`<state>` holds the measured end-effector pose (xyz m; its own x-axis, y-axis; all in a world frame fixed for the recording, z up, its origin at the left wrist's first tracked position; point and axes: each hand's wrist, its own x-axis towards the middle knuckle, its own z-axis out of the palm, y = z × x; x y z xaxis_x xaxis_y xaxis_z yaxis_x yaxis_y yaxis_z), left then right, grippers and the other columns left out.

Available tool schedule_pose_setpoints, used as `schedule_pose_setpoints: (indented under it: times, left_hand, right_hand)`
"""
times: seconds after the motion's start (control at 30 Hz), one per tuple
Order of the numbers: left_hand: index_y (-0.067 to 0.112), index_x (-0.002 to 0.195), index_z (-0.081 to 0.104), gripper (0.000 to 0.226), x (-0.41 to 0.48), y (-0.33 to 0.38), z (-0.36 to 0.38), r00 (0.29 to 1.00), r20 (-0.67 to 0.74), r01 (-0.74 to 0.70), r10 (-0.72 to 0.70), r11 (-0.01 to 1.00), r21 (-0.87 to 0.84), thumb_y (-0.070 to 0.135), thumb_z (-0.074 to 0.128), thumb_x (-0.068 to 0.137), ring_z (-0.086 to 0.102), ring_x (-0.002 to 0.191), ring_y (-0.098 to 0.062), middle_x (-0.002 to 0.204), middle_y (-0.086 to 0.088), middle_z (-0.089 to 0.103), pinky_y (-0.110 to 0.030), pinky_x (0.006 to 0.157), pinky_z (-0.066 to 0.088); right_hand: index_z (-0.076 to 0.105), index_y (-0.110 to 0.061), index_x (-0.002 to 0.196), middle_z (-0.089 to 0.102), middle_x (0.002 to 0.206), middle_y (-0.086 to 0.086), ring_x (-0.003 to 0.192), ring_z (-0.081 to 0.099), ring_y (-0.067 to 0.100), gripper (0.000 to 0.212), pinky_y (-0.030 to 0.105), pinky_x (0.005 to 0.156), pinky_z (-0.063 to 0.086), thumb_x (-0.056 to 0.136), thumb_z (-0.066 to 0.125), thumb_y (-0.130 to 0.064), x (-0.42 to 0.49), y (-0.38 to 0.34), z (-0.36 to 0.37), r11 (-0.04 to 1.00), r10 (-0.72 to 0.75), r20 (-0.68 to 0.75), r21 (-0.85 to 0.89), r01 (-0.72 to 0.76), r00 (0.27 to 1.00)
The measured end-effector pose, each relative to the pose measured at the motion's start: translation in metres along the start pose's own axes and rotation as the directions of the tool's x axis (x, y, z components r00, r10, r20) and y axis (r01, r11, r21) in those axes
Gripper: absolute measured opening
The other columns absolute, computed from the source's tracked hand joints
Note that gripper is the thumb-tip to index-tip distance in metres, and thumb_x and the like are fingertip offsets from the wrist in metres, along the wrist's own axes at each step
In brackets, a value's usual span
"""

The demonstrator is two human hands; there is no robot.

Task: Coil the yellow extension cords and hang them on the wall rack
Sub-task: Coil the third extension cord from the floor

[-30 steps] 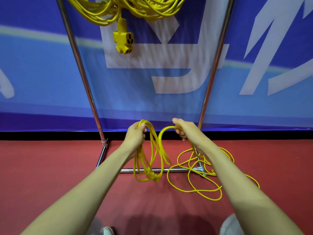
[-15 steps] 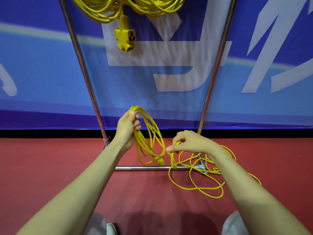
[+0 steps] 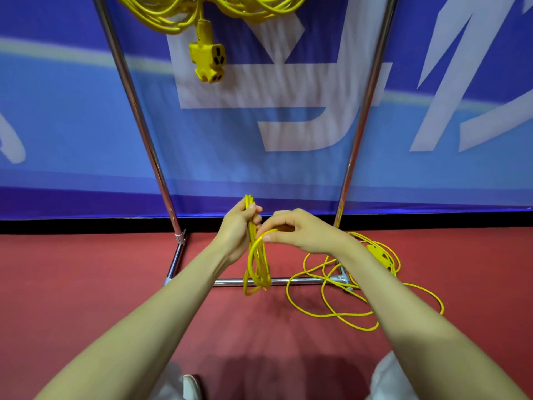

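Observation:
My left hand [image 3: 235, 230] grips a bundle of yellow cord loops [image 3: 256, 269] that hang down to the rack's bottom bar. My right hand [image 3: 300, 230] pinches a strand of the same cord right beside the left hand's fingers. The loose rest of the yellow cord [image 3: 340, 298] lies in tangled loops on the red floor at the right, partly behind my right forearm. A coiled yellow cord [image 3: 178, 13] hangs at the top of the metal rack [image 3: 135, 105], its yellow socket block [image 3: 209, 63] dangling below.
The rack's two chrome uprights frame a blue banner wall [image 3: 288, 174] behind. Its base bar [image 3: 302, 281] lies on the red floor [image 3: 86, 284]. My white trouser legs and a shoe [image 3: 191, 386] show at the bottom edge.
My right hand rose from the floor loops and brought a new strand up to the left hand. The hanging loops now sit closer together under the left hand.

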<state>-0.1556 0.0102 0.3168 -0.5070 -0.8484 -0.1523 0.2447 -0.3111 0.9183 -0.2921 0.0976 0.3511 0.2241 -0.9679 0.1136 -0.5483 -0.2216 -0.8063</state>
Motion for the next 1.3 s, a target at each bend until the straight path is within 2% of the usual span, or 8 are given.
schedule_pose_setpoints:
  times: [0.17,0.27,0.53,0.77,0.9,1.1,1.2,1.3]
  left_hand:
    - [0.006,0.104,0.051,0.015,-0.006,-0.006,0.006,0.989,0.144,0.034,-0.023,0.997,-0.076,0.012,0.038,0.101,0.053,0.072,-0.019,0.082,-0.010,0.054,-0.027,0.063,0.046]
    - [0.005,0.109,0.057,0.021,-0.012,-0.005,0.013,0.983,0.180,0.052,-0.036,0.995,-0.082,0.011,0.039,0.100,0.052,0.061,-0.012,0.079,-0.005,0.061,-0.020,0.053,0.042]
    - [0.003,0.098,0.060,0.044,-0.018,-0.007,0.021,0.974,0.190,0.137,-0.124,0.989,-0.055,0.037,0.033,0.103,0.040,0.048,-0.010,0.067,-0.007,0.045,-0.023,0.052,0.033]
    - [0.019,0.086,0.069,0.032,-0.026,-0.003,0.025,0.960,0.275,0.005,-0.045,0.990,0.143,0.044,0.049,0.089,0.033,0.055,-0.008,0.075,-0.001,0.043,-0.024,0.057,0.026]
    - [0.014,0.105,0.062,0.021,-0.025,0.000,0.018,0.945,0.326,-0.029,-0.028,0.985,0.168,0.026,0.054,0.090,0.033,0.055,-0.006,0.078,0.001,0.044,-0.019,0.053,0.029]
    - [0.008,0.092,0.055,0.012,-0.021,0.022,0.007,0.940,0.342,-0.069,-0.006,0.976,0.206,0.014,0.046,0.097,0.028,0.046,-0.001,0.074,0.001,0.044,-0.013,0.044,0.025]
    - [0.008,0.092,0.054,0.011,-0.021,0.032,0.003,0.921,0.389,-0.073,-0.009,0.978,0.196,0.018,0.049,0.093,0.027,0.045,-0.001,0.073,0.004,0.047,-0.012,0.043,0.024]
    - [0.010,0.087,0.054,0.014,-0.021,0.038,-0.003,0.905,0.424,-0.075,-0.012,0.979,0.188,0.020,0.049,0.097,0.026,0.045,0.000,0.072,0.005,0.048,-0.012,0.043,0.022]
  right_hand:
    - [0.073,-0.019,0.093,0.065,0.076,-0.016,0.076,0.060,-0.003,0.013,0.015,0.077,0.043,0.083,0.071,-0.010,0.001,-0.003,0.001,0.996,-0.027,-0.157,0.085,0.041,0.987]
    - [0.065,-0.012,0.087,0.069,0.074,-0.001,0.070,0.068,0.011,0.012,0.023,0.073,0.052,0.080,0.073,-0.005,0.000,-0.005,0.000,0.975,0.017,-0.262,0.216,0.041,0.965]
    - [0.052,-0.019,0.080,0.053,0.080,-0.006,0.072,0.049,0.014,0.033,0.034,0.062,0.042,0.076,0.072,-0.045,-0.001,0.006,-0.005,0.933,-0.030,-0.539,-0.318,-0.170,0.842]
    - [0.053,-0.021,0.076,0.051,0.073,-0.008,0.066,0.049,0.012,0.020,0.037,0.062,0.046,0.075,0.071,-0.028,0.000,0.007,-0.007,0.957,0.015,-0.577,-0.228,-0.179,0.816]
    - [0.055,-0.013,0.075,0.049,0.069,-0.007,0.057,0.043,0.004,0.024,0.015,0.057,0.037,0.076,0.077,-0.024,0.000,0.004,-0.015,0.991,0.033,-0.563,-0.087,-0.099,0.826]
    - [0.047,-0.016,0.099,0.056,0.091,0.000,0.062,0.049,0.008,0.026,0.020,0.064,0.043,0.082,0.066,-0.009,-0.010,0.021,-0.029,0.961,0.184,-0.318,-0.141,-0.238,0.930]
    - [0.039,-0.018,0.097,0.060,0.087,0.003,0.076,0.056,0.022,0.020,0.036,0.073,0.046,0.091,0.054,-0.030,-0.010,0.038,-0.027,0.847,0.307,-0.341,-0.327,-0.418,0.889]
    - [0.032,-0.021,0.109,0.058,0.091,0.001,0.089,0.059,0.029,0.045,0.044,0.079,0.047,0.087,0.054,-0.054,-0.011,0.039,-0.027,0.820,0.311,-0.450,-0.318,-0.475,0.837]
